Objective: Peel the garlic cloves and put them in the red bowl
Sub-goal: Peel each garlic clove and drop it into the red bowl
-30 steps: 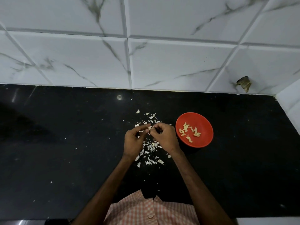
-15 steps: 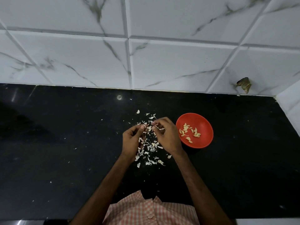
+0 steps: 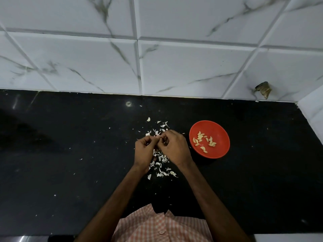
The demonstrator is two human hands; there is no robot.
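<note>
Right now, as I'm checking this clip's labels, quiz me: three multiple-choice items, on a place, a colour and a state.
1. The round red bowl lies: A) right of both hands B) left of them C) between them.
2. The glossy stone counter is: A) white B) black C) brown.
3. The left hand and right hand: A) lie flat B) pinch a small garlic clove together C) hold a knife.
Key: A, it sits beyond the right hand; B, dark throughout; B, curled fingertips meet on it.

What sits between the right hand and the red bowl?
Head view: only a narrow, essentially bare strip of black counter separates right hand and red bowl.
</note>
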